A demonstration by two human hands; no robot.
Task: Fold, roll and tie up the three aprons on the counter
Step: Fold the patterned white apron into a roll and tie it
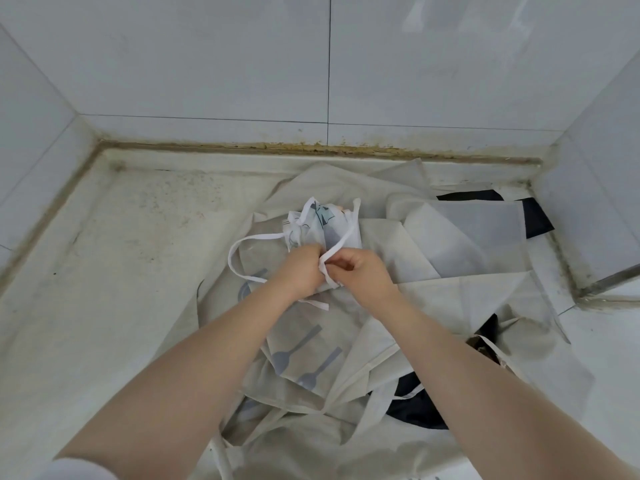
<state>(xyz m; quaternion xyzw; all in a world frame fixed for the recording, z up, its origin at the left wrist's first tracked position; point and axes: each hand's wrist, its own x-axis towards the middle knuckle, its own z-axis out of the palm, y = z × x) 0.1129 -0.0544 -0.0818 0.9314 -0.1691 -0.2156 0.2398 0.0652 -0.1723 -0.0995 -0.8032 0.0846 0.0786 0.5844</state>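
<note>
Aprons: three on the desk (104, 306), one being finished, two waiting. Rolled apron (322, 226) sitting as a small printed bundle just beyond both hands, atop the loose pile near the desk's middle. Being tied now with a white strap (341, 242) looping over the bundle's right side and down between the hands; a second length of strap trailing in a loop to the left. Left hand (301, 271) clenching around the bundle's near end and strap; right hand (360, 271) pinching the strap end just beside it, fingers curled. Looking, as a judgement, like the knot not yet being closed. Lying unfolded underneath: a pale spoon-print apron (304, 362) and a cream apron (467, 254), dark cloth (535, 216) showing at the edges. Remaining, seemingly: finishing this knot, then folding, rolling and tying both others.
</note>
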